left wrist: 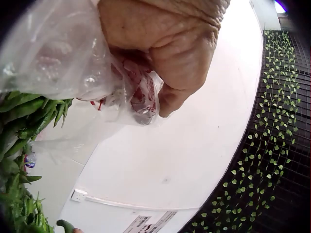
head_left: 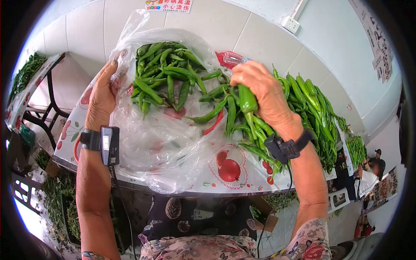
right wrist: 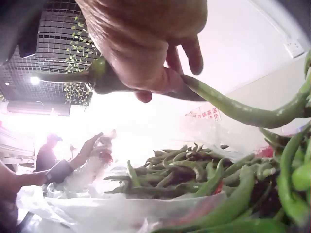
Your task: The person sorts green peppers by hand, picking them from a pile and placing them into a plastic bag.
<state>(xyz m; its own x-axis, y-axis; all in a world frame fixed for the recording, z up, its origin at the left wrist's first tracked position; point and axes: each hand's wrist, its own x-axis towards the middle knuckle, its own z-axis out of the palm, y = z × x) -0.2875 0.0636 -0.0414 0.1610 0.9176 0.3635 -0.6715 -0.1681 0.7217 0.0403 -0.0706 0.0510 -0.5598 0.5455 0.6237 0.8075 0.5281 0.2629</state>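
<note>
The tabletop (head_left: pixel 255 183) carries green peppers in 2 main lots: a large pepper heap (head_left: pixel 313 115) along its right edge, and bagged peppers (head_left: pixel 167 78) in an opened clear plastic bag (head_left: pixel 147 138), left of the middle, the bag's near folds reaching the front edge. The step in hand looks like moving peppers between heap and bag; which way cannot be told from this moment. The next move seems to call for the left hand (head_left: pixel 103 93) to hold the bag's side up while the right hand (head_left: pixel 264 93) places its load without spilling it. The left arm reaches from the front edge toward the far left corner, nearly straight, the palm turned in to the bag and the plastic gripped between thumb and fingers. The right arm comes in slantwise over the front edge, right of the middle, wrist bent, the back of the hand up and the fingers curled round 1 thick pepper (head_left: pixel 248 99), its stalk toward the front edge. In the right wrist view, 1 slimmer curved pepper (right wrist: pixel 243 108) meets the fingertips; whether it is gripped too cannot be told.
</note>
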